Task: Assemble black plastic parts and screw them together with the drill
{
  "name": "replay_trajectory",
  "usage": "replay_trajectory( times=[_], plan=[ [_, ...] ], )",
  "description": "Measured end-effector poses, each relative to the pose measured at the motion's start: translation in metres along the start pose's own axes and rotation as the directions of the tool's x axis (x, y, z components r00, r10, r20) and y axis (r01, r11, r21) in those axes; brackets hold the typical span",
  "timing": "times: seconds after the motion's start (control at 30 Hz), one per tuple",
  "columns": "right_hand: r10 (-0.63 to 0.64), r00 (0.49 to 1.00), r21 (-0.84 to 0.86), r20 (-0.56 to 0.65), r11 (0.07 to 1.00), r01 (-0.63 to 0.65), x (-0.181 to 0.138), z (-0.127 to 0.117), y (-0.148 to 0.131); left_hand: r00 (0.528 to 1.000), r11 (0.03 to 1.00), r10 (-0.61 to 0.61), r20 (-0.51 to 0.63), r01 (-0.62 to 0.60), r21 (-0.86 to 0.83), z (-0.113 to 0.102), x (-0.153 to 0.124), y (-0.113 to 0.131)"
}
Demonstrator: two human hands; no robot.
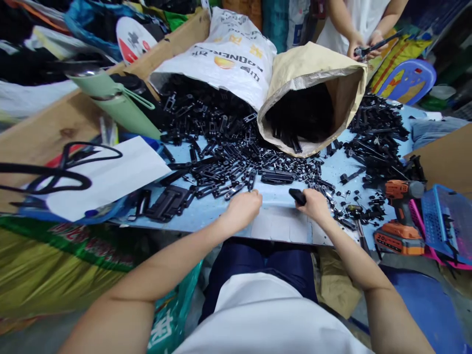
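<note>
My left hand point(244, 207) rests knuckles-up on the light blue table point(217, 209) at its near edge, fingers curled under just below a heap of black plastic parts point(228, 147). Whether it holds anything is hidden. My right hand point(314, 204) is closed round a small black part point(297, 196) that sticks out to the left of the fingers. Small loose black pieces point(354, 206) lie to the right of that hand.
A white woven sack point(228, 54) and a tan paper sack point(313, 73) lie open, spilling black parts. An orange cordless drill point(400, 216) and a blue basket point(448, 219) sit at right. A white sheet point(110, 177) and black cable point(47, 174) lie left. Another person's hands point(363, 42) hold a tool at the far side.
</note>
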State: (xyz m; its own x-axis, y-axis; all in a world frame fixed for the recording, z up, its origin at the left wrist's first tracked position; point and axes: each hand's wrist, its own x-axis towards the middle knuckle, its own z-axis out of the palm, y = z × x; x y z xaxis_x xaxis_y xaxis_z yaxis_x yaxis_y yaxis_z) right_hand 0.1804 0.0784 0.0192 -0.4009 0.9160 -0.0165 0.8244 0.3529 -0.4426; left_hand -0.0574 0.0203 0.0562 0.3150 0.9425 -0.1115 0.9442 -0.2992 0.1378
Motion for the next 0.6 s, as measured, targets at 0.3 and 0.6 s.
replay_trajectory(
  times=[0.3,0.6],
  plan=[
    [-0.277,0.954,-0.020,0.113,0.959,0.281,-0.045,0.042,-0.015,0.978,0.942,-0.129,-0.161,0.070,-0.329,0.070,-0.002,-0.002],
    [0.011,0.962,0.850,0.274,0.464,-0.248,-0.025,0.050,-0.047,0.959,0.390,-0.215,-0.183,-0.088,-0.917,0.060,-0.008,0.024]
  ],
)
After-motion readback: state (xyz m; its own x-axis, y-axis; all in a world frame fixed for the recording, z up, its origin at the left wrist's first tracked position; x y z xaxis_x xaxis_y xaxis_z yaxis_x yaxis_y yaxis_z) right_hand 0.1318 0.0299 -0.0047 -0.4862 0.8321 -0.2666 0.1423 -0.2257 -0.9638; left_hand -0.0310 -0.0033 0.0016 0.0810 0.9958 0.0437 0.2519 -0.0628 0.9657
